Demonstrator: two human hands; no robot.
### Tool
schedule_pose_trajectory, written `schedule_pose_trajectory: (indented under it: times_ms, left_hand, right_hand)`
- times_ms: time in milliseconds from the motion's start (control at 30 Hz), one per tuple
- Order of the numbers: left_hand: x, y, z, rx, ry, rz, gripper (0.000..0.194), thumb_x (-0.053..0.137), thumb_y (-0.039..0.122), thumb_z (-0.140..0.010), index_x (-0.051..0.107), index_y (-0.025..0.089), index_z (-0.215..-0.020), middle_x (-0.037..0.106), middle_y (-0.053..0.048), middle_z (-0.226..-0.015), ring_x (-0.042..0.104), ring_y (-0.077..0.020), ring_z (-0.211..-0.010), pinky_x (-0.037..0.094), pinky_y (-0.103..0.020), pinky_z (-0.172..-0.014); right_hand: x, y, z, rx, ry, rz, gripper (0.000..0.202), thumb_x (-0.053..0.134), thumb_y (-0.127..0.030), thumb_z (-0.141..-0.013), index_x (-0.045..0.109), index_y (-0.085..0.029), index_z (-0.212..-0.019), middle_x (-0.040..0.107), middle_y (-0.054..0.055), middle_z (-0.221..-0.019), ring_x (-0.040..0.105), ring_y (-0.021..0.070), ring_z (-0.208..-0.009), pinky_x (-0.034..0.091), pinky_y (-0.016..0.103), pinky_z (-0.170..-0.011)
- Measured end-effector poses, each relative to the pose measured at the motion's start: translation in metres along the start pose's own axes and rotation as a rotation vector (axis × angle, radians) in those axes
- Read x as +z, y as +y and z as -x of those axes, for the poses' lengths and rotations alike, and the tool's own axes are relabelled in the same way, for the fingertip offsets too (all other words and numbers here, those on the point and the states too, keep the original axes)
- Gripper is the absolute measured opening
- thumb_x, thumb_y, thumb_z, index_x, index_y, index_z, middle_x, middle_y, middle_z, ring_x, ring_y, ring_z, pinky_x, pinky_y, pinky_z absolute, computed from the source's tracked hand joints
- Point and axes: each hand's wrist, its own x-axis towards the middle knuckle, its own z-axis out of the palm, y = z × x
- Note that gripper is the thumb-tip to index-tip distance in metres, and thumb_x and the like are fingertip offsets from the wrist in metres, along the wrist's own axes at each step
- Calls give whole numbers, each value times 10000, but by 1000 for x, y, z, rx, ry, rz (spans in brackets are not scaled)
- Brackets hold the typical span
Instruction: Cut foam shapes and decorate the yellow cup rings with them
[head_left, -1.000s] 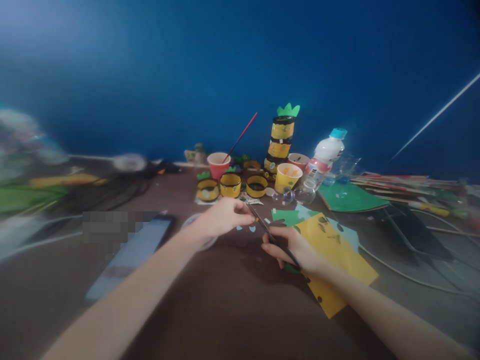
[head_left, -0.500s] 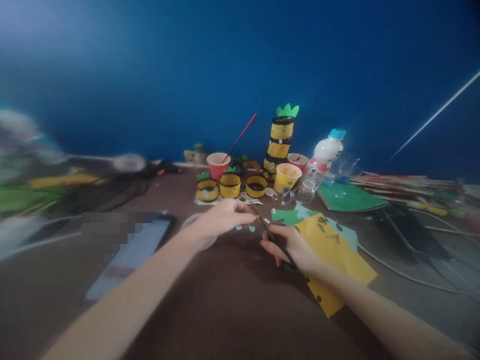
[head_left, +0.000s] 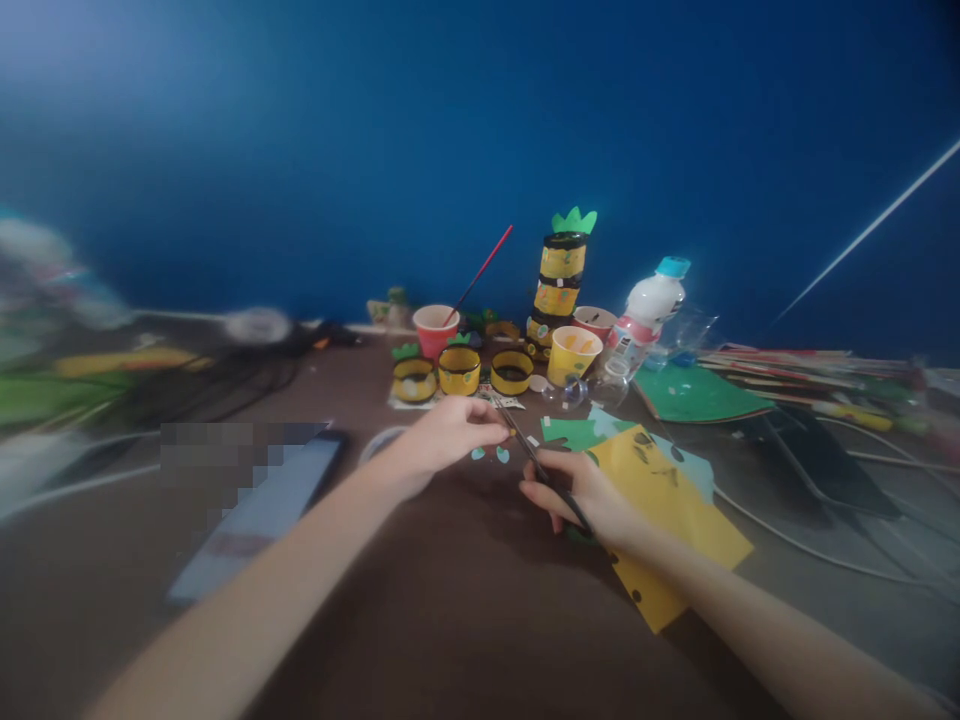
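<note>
- Head view: the scissors (head_left: 535, 458) sit in the right hand (head_left: 574, 492), whose fingers are wrapped about the handles; their blades point forward and to the left.
- Left of the scissors, the left hand (head_left: 457, 435) has thumb and fingers pinched on a small yellow piece (head_left: 512, 433) beside the blades. Whether it touches them is hard to tell.
- Just left of the scissors, partly below the left fingertips, two light blue cutouts (head_left: 502, 455) lie on the dark tabletop (head_left: 450, 620).
- Right of the scissors, a yellow sheet (head_left: 675, 540) with dark marks lies partly under the right forearm, overlapping light blue paper (head_left: 699, 472).
- Beyond the scissors stand three yellow bands (head_left: 459, 372) edged in black, two with green tips.
- Farther beyond the scissors rises a yellow-and-black tower (head_left: 561, 262) topped by a green paper crown (head_left: 574, 222); the yellow cup (head_left: 574, 360) stands by its base.
- Beyond the scissors and to the left, the red cup (head_left: 435, 338) holds a thin red stick (head_left: 487, 262).
- Beyond and right of the scissors are a blue-capped bottle (head_left: 646, 310) and a green sheet (head_left: 701, 397).
</note>
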Motion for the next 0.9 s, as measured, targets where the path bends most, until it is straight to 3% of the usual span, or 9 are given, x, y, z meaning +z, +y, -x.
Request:
schedule_pose_trajectory:
  times_ms: [333, 600, 900]
  left_hand:
    - [4, -3, -1, 55, 43, 11, 143, 511, 304, -697, 563, 170, -703, 582, -2, -704, 519, -126, -661, 398, -250, -649]
    - [13, -9, -4, -3, -82, 18, 127, 505, 267, -682, 578, 173, -724, 591, 5, -705, 550, -128, -666, 410, -266, -675]
    - [19, -14, -8, 9, -131, -5, 114, 510, 261, -686, 574, 172, -719, 593, 13, -680, 541, -120, -646, 398, -250, -657]
  right_hand:
    - [0, 3, -2, -2, 48, -72, 245, 499, -410, -785, 459, -178, -716, 446, -73, -452, 471, 73, -377, 349, 185, -398]
    - [3, 6, -6, -90, 309, -112, 168, 550, -331, -754, 504, -179, -809, 508, -41, -576, 507, 88, -482, 407, 210, -487]
    - [3, 15, -8, -153, 278, -93, 190, 612, -308, -714, 503, -181, -803, 525, -23, -672, 491, 88, -567, 400, 204, -532]
